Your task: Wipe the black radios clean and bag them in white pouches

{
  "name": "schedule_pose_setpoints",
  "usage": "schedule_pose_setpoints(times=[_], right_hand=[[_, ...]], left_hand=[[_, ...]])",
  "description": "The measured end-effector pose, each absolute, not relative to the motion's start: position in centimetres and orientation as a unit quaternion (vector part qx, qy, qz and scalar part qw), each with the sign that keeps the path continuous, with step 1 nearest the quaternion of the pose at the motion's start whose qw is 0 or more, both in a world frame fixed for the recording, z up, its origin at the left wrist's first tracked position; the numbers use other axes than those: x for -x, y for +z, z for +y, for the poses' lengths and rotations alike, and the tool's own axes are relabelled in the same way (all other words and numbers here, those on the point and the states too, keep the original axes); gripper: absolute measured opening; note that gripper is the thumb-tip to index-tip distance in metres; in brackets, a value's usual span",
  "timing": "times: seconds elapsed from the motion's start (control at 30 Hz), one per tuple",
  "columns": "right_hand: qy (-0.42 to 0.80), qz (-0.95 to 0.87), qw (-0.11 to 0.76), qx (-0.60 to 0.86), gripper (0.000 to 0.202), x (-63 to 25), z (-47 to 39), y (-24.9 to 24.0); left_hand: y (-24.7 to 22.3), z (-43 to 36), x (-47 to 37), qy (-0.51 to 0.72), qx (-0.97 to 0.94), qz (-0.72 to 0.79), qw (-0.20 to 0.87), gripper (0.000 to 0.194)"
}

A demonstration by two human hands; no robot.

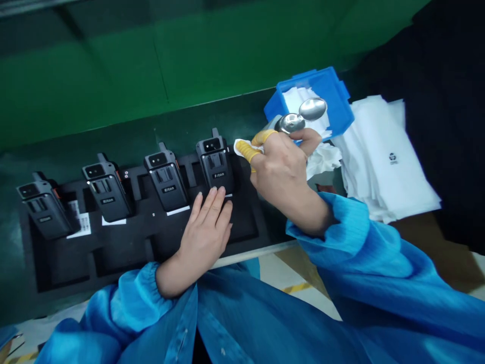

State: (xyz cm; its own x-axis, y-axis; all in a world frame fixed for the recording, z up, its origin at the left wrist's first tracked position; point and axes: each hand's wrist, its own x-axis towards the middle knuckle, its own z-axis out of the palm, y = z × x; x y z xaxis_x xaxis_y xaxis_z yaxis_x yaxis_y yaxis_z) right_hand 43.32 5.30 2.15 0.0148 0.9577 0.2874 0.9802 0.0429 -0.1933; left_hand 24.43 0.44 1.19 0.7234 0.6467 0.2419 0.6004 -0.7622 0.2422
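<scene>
My left hand (209,230) lies with fingers stretched out, its fingertips at the lower end of the rightmost black two-way radio (215,164), which bears a "Riton" label. In my right hand (282,162), a small white wipe (239,146) is pinched by fingers wearing yellow finger cots (248,150). This hand is just right of that radio. Beyond its knuckles stands a dispenser bottle with an open, shiny metal lid (312,108); the hand hides most of the bottle. More radios, such as the middle one (166,179), lie in a row in the black foam tray (166,263).
A blue bin (341,106) holding white wipes stands at the back right. Beside it are a crumpled wipe (324,159) and a stack of white bags (390,156). White labels (81,225) lie by the radios. A green panel (189,55) closes off the back.
</scene>
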Motion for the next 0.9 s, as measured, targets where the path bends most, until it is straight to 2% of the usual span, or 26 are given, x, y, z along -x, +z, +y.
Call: schedule_pose_setpoints(times=[0.17, 0.3, 0.47, 0.67, 0.9], right_hand=[[-0.056, -0.760, 0.174, 0.624, 0.038, -41.7, 3.2, 1.8], [-0.086, -0.809, 0.162, 0.558, 0.035, -40.4, 2.9, 1.4], [-0.202, -0.795, 0.176, 0.544, 0.036, -41.2, 2.7, 1.2], [-0.078, -0.773, 0.155, 0.610, 0.038, -41.7, 2.4, 1.1], [-0.075, -0.795, 0.163, 0.579, 0.039, -39.8, 2.9, 1.4]], left_hand=[[1.0, 0.1, -24.4, 0.191, -0.919, 0.340, 0.060, 0.028], [0.6, 0.0, -24.4, 0.197, -0.915, 0.344, 0.069, 0.033], [0.6, 0.2, -24.3, 0.194, -0.918, 0.340, 0.066, 0.033], [0.5, 0.2, -24.2, 0.197, -0.915, 0.340, 0.087, 0.035], [0.4, 0.2, -24.2, 0.199, -0.916, 0.339, 0.074, 0.035]])
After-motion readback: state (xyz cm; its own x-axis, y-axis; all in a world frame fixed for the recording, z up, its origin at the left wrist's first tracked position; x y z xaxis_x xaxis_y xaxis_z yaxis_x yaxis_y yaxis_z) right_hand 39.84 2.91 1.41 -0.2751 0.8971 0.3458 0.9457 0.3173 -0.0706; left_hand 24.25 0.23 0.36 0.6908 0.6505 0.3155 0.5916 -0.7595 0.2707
